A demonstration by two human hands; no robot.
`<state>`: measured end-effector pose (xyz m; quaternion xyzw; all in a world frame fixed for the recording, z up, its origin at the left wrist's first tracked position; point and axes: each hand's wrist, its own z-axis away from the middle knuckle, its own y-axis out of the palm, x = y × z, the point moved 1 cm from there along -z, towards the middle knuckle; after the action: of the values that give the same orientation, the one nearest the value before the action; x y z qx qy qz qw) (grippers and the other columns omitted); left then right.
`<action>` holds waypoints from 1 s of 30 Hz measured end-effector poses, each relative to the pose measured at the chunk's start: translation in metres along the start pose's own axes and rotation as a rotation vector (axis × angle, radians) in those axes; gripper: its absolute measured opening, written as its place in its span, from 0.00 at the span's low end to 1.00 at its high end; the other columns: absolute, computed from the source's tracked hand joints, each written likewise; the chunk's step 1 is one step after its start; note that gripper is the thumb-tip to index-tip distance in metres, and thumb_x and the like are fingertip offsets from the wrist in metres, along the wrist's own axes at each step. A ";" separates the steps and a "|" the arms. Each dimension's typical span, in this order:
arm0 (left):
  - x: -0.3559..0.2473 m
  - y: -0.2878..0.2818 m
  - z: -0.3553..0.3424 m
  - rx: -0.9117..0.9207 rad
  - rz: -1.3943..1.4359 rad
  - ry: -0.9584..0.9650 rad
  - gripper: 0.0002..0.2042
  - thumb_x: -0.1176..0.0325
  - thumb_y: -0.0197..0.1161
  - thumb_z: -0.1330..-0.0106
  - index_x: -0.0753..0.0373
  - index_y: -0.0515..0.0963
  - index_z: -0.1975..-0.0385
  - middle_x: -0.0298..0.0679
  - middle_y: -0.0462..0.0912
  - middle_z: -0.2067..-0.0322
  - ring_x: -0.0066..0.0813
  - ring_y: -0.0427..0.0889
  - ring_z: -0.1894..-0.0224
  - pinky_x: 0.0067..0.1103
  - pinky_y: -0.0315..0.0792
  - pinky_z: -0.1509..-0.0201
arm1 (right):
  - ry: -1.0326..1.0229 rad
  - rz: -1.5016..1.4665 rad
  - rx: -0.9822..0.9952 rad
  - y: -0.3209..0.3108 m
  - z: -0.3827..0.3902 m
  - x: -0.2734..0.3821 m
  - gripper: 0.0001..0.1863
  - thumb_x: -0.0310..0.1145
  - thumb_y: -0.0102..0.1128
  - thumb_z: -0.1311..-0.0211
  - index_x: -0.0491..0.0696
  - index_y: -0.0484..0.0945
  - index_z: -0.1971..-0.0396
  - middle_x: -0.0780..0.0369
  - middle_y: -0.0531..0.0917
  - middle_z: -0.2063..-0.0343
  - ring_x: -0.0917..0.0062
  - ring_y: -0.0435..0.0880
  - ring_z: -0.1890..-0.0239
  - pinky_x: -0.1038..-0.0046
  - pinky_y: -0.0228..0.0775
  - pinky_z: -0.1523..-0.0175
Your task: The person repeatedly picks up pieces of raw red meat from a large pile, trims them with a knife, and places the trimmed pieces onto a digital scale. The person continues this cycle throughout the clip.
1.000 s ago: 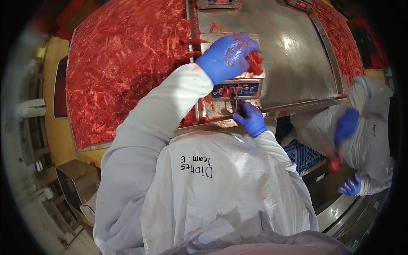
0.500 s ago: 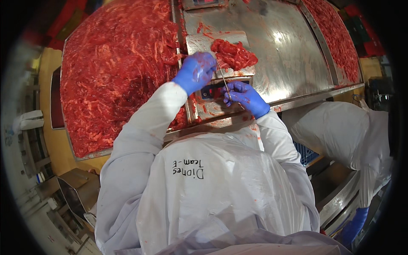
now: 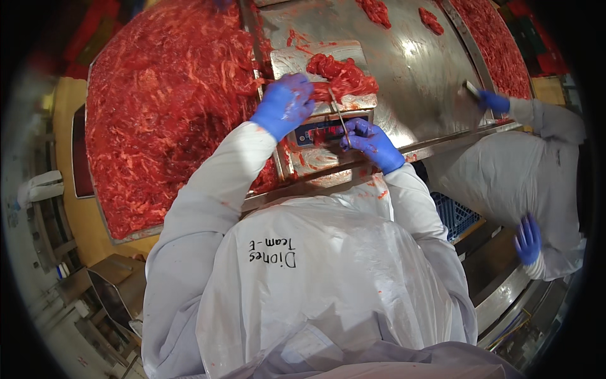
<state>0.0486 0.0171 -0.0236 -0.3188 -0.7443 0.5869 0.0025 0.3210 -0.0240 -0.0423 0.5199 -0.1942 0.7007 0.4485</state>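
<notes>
My left hand [image 3: 283, 106], in a blue glove, is closed at the left side of the scale's metal plate [image 3: 287, 63]. A strip of red meat [image 3: 320, 93] shows at its fingers and runs toward the meat pieces [image 3: 344, 74] on the plate. My gloved right hand [image 3: 374, 145] is closed round the near end of a slim metal tool [image 3: 338, 112], whose exact kind I cannot make out. The tool's far end touches or lies close to the meat. Below the plate sits the scale's display [image 3: 322, 133], partly behind my right fingers.
A large heap of red meat strips [image 3: 177, 114] fills the left side. Two small meat pieces [image 3: 377, 12] lie on the steel table [image 3: 429, 76]. At the right, a co-worker's gloved hand [image 3: 494, 101] holds a pale-edged tool. Another meat heap [image 3: 499, 50] lies far right.
The co-worker's arm has come in over the table at the right, and their other hand has risen. Both my hands stay near the scale; the tool's tip has shifted slightly right.
</notes>
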 end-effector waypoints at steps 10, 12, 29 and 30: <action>-0.005 -0.012 0.031 0.090 0.024 -0.017 0.07 0.70 0.68 0.42 0.63 0.82 0.65 0.44 0.83 0.63 0.48 0.83 0.55 0.37 0.79 0.48 | 0.042 -0.238 0.171 0.037 -0.018 0.002 0.17 0.42 0.67 0.27 0.43 0.81 0.52 0.62 0.85 0.63 0.78 0.83 0.61 0.71 0.77 0.46; 0.000 -0.014 0.033 0.079 0.012 -0.009 0.07 0.71 0.68 0.42 0.62 0.82 0.64 0.43 0.83 0.63 0.48 0.83 0.55 0.37 0.79 0.48 | 0.033 -0.357 0.103 0.043 -0.031 0.000 0.13 0.36 0.68 0.27 0.43 0.82 0.54 0.63 0.85 0.66 0.78 0.83 0.64 0.73 0.78 0.50; 0.062 -0.023 0.132 0.177 -0.079 -0.116 0.03 0.71 0.66 0.39 0.59 0.79 0.68 0.46 0.81 0.66 0.49 0.83 0.58 0.39 0.79 0.52 | 0.295 -0.064 0.463 0.063 -0.021 -0.038 0.15 0.28 0.68 0.30 0.39 0.84 0.47 0.60 0.87 0.61 0.76 0.87 0.60 0.71 0.80 0.44; 0.083 -0.022 0.161 0.232 -0.138 -0.172 0.02 0.71 0.65 0.38 0.58 0.80 0.68 0.46 0.81 0.66 0.49 0.83 0.58 0.39 0.78 0.52 | 0.253 -0.014 0.442 0.063 -0.012 -0.038 0.15 0.28 0.68 0.30 0.39 0.83 0.46 0.59 0.87 0.59 0.75 0.87 0.58 0.71 0.80 0.43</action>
<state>-0.0891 -0.0859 -0.0851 -0.2132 -0.6892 0.6924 0.0160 0.2645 -0.0641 -0.0687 0.5148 0.0249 0.7823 0.3498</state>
